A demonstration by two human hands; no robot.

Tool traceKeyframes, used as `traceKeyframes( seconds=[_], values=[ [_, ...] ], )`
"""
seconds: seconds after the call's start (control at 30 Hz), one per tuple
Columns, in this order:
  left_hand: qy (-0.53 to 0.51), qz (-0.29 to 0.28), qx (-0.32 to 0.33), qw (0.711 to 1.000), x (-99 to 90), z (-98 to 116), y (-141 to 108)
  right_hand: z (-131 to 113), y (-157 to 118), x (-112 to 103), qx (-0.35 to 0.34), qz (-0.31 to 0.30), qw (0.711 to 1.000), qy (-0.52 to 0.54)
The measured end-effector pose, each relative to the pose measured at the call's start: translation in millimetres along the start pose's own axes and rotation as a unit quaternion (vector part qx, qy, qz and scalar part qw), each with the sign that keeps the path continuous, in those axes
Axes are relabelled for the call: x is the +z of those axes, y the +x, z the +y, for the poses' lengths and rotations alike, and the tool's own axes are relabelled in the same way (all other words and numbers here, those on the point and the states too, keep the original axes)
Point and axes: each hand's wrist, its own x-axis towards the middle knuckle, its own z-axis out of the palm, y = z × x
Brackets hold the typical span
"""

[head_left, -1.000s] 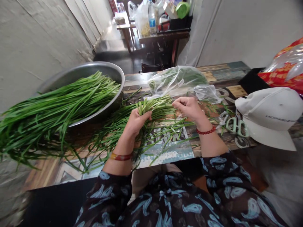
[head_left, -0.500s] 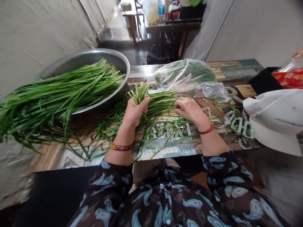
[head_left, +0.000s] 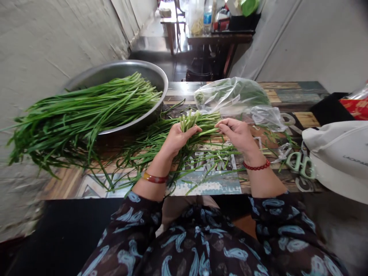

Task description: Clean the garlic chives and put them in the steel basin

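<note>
My left hand [head_left: 179, 138] is wrapped round a bunch of green stalks [head_left: 189, 120], their pale cut ends pointing up and away. To its right, my right hand [head_left: 236, 132] pinches the pale end of a green stalk [head_left: 209, 131] between thumb and fingertips. Loose long greens [head_left: 155, 140] lie on the patterned wooden table [head_left: 64, 184], under and around both hands. At the left, a large metal basin [head_left: 164, 90] holds a big heap of the same greens [head_left: 94, 101], whose leaves hang over its rim.
Behind my hands lies a clear plastic bag of greens [head_left: 235, 94]. Pale green scissors [head_left: 300, 165] and a white cap [head_left: 339, 153] are at the right. A second table [head_left: 218, 39] with a water bottle [head_left: 207, 19] stands farther back.
My right hand has closed on a stalk end. The left hand with its bunch sits farther right and nearer to it. The whole view has shifted slightly.
</note>
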Motion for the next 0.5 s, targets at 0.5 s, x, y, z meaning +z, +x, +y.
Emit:
traceKeyframes(
  seconds=[0.5],
  values=[
    [0.074, -0.064, 0.026, 0.995, 5.9, 4, -3, 7, -1, 6, -0.082, 0.124, 0.975, -0.162]
  ],
)
